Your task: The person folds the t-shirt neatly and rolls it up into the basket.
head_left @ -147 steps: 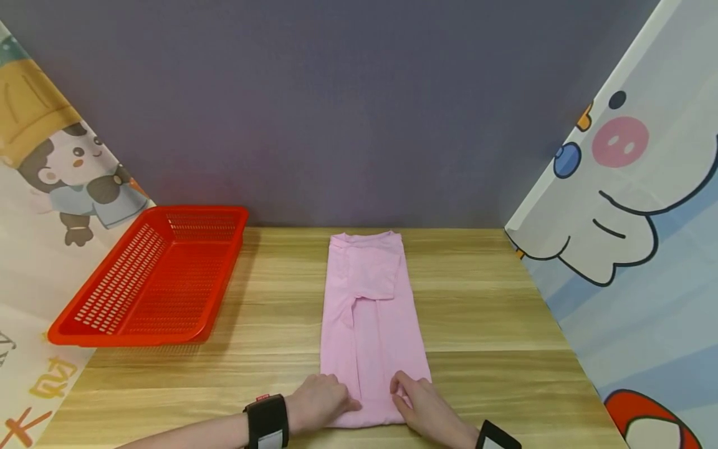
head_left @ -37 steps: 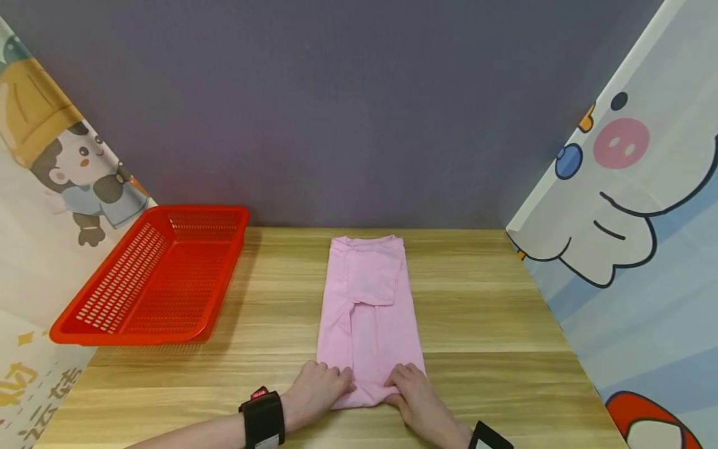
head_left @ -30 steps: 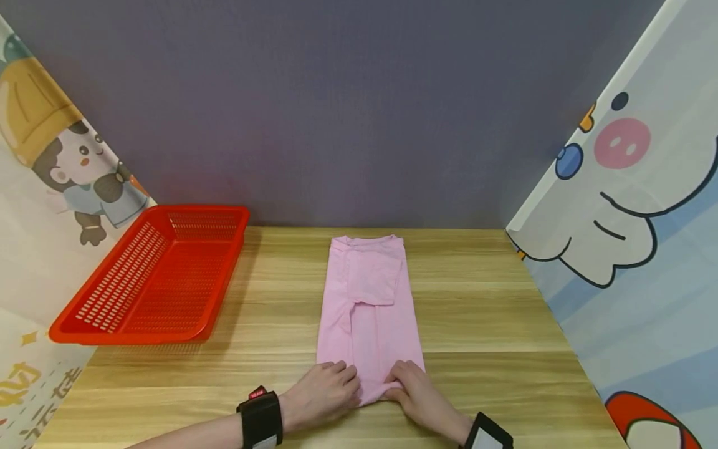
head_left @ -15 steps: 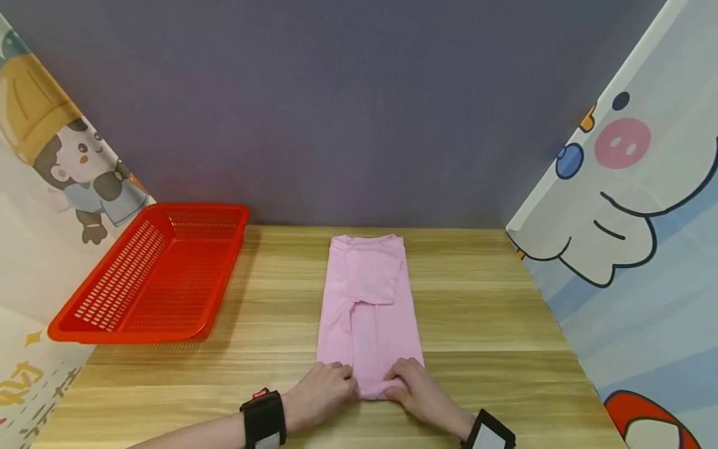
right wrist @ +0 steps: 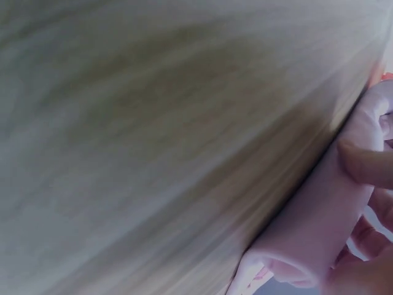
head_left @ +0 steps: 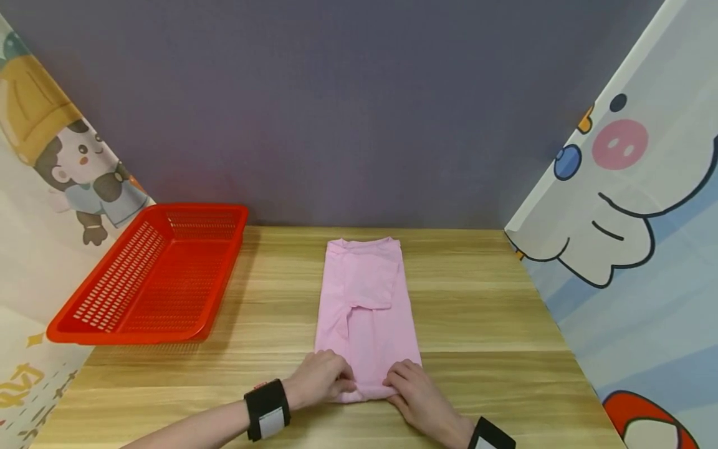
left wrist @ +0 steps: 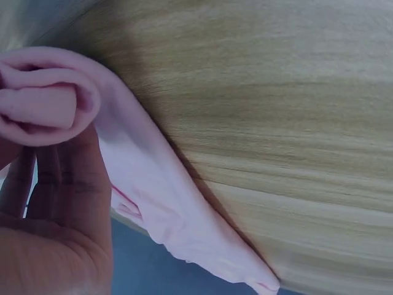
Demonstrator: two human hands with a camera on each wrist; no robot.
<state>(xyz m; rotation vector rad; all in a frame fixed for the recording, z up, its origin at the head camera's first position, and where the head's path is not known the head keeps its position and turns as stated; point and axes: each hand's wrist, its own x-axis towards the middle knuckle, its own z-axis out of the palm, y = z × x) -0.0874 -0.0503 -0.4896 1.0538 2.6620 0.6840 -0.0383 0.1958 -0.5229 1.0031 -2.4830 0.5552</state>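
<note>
A pink T-shirt (head_left: 370, 337), folded into a long narrow strip, lies on the wooden table with its collar at the far end. A short sleeve is folded flat across its upper part. Its near end is turned into a roll, whose spiral end (left wrist: 52, 107) shows in the left wrist view. My left hand (head_left: 321, 378) grips the roll at its left end, fingers on the far side. At the right end my right hand (head_left: 417, 396) holds the same roll; its thumb (right wrist: 365, 165) presses on the cloth in the right wrist view.
A red perforated plastic basket (head_left: 213, 312) stands at the left of the table (head_left: 477, 312). A dark grey panel (head_left: 370, 112) rises behind the table's far edge. Printed cartoon sheets hang along the left side (head_left: 33, 249) and right side (head_left: 673, 262).
The T-shirt's near end has been rolled up away from me, so the strip is shorter. Both hands moved slightly forward with it. My left hand shifted towards the middle, then back left.
</note>
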